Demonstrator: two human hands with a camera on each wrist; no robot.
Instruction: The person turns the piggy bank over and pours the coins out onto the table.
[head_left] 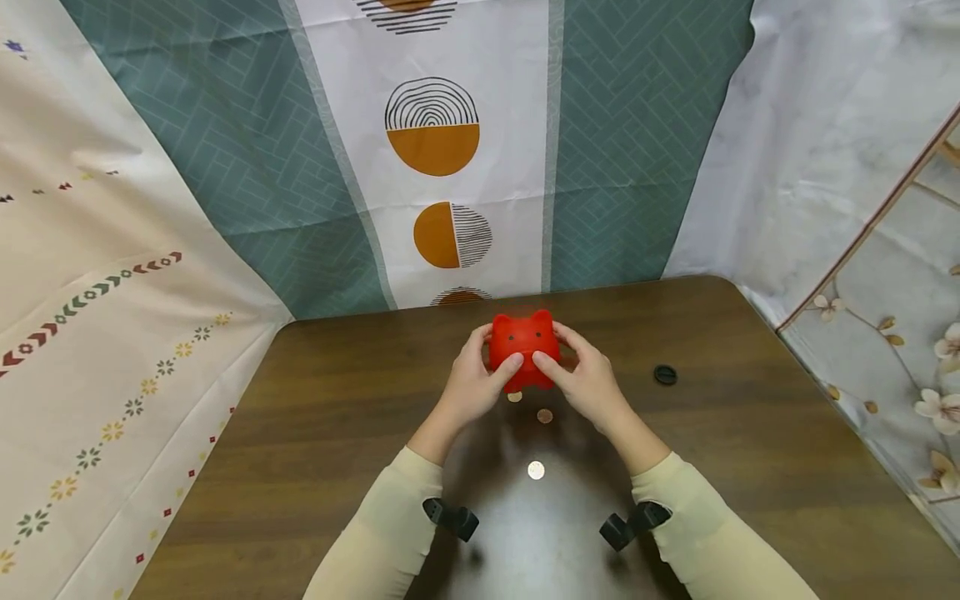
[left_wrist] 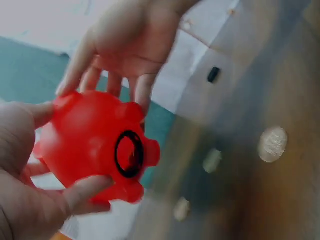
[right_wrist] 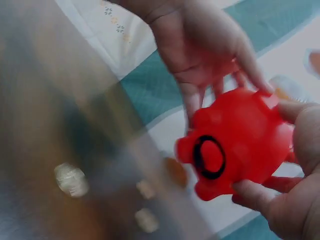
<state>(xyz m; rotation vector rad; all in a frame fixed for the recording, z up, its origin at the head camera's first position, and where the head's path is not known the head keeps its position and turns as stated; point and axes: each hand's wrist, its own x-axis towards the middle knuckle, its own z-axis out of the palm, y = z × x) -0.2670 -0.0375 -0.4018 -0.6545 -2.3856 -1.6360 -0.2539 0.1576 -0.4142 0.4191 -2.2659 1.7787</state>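
Observation:
Both hands hold a red piggy bank (head_left: pixel 522 346) up over the table, its eyes and ears showing in the head view. My left hand (head_left: pixel 474 379) grips one side and my right hand (head_left: pixel 588 379) the other, thumbs on the near face. In the wrist views its underside shows a round hole with a black rim (left_wrist: pixel 129 154) between the stubby feet. Below it lie coins: a gold one (head_left: pixel 514 397), a copper-looking one (head_left: pixel 544 416), and a bright one (head_left: pixel 536 470) nearer me. To the right sits a small black plug (head_left: pixel 665 375).
The dark wooden table (head_left: pixel 337 450) reaches to a green and white patterned cloth (head_left: pixel 630 167) at the back. Other cloths hang at the left and right sides. A black wrist camera (head_left: pixel 452 518) is strapped on the left sleeve, another (head_left: pixel 633 525) on the right.

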